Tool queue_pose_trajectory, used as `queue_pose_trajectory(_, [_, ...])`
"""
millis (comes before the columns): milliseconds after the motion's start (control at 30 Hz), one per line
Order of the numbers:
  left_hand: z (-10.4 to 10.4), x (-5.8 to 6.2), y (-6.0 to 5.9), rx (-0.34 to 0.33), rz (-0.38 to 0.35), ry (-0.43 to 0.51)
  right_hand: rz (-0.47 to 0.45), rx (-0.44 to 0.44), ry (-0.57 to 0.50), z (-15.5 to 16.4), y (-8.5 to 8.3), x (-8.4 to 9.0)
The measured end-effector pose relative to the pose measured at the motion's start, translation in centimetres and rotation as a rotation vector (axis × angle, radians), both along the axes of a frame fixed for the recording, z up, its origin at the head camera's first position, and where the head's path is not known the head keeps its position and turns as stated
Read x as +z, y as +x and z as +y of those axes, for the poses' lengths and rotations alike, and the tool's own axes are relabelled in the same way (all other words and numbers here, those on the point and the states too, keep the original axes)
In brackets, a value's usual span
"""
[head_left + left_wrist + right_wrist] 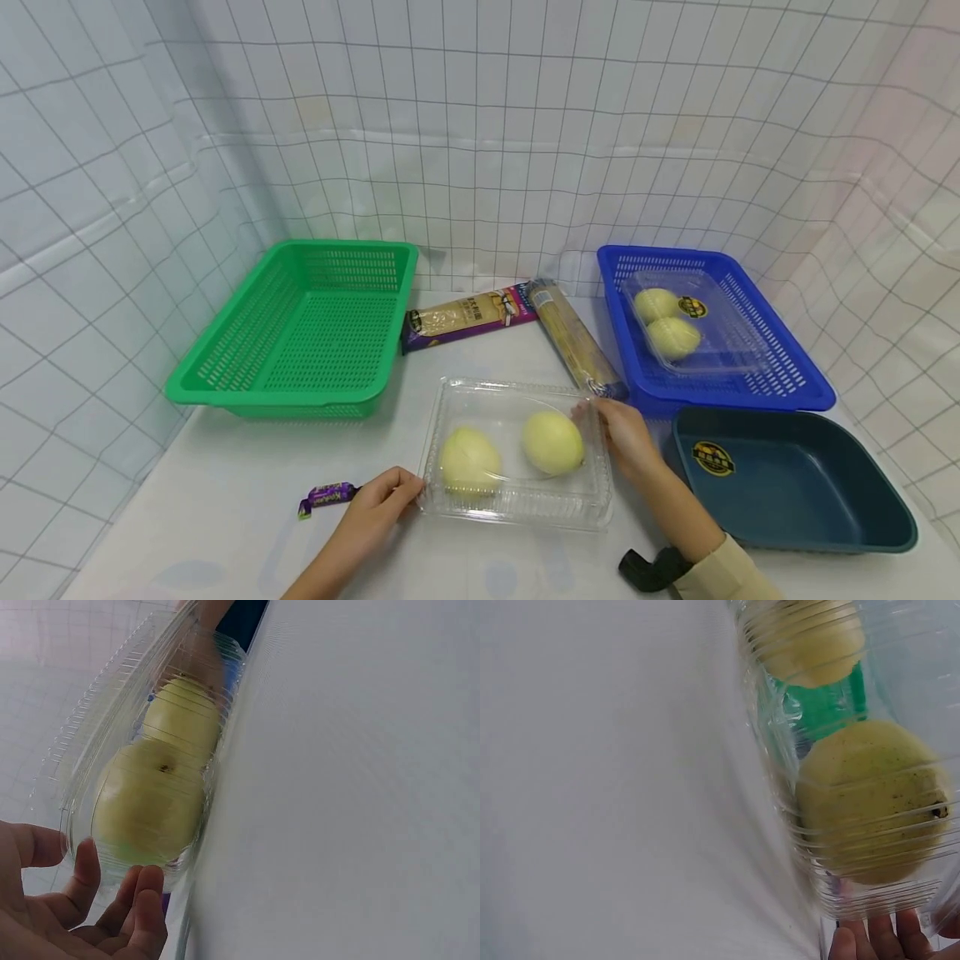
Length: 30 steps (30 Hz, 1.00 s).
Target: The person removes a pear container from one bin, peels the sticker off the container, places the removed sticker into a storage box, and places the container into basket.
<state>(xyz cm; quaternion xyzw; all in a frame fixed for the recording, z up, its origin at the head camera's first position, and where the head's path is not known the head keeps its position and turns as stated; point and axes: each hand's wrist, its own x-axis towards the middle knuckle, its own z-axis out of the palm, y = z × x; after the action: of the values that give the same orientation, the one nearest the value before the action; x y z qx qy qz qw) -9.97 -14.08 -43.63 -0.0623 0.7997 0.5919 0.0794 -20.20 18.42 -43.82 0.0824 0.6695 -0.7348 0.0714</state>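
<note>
A clear plastic clamshell box point(517, 500) lies on the white table point(225, 500) and holds two yellow-green round fruits point(468, 458) point(552, 442). My left hand point(408, 487) touches the box's left end with its fingertips. In the left wrist view its fingers point(142, 900) are loosely bent just below the box point(97, 735), with the thumb apart. My right hand point(600, 417) rests against the box's right end near the far corner. In the right wrist view only its fingertips point(877, 937) show under the box point(780, 750) and the near fruit point(870, 802).
A green basket point(225, 375) stands at the back left. At the right, a blue basket point(795, 367) holds another clear box of two fruits point(667, 325). A dark teal tray point(862, 508) sits at front right. Two noodle packs point(465, 317) point(573, 342) lie behind. A purple candy point(326, 497) is at front left.
</note>
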Motion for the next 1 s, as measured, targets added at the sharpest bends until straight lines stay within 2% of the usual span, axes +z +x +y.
queue_pose_trajectory(267, [0.5,0.1,0.3,0.014,-0.007,0.122,-0.014,0.008,-0.006,-0.2,0.4,-0.6])
queue_pose_trajectory(467, [0.7,0.7,0.3,0.076,0.001,0.119,-0.029,0.008,0.02,-0.1,1.1,-0.3])
queue_pose_trajectory(733, [0.3,2.9,0.2,0.083,0.053,0.082,-0.039,0.037,0.015,0.0,1.8,1.5])
queue_pose_trajectory(1000, [-0.7,4.7,0.0,0.062,0.097,0.066,0.005,0.15,-0.011,0.3,2.0,3.1])
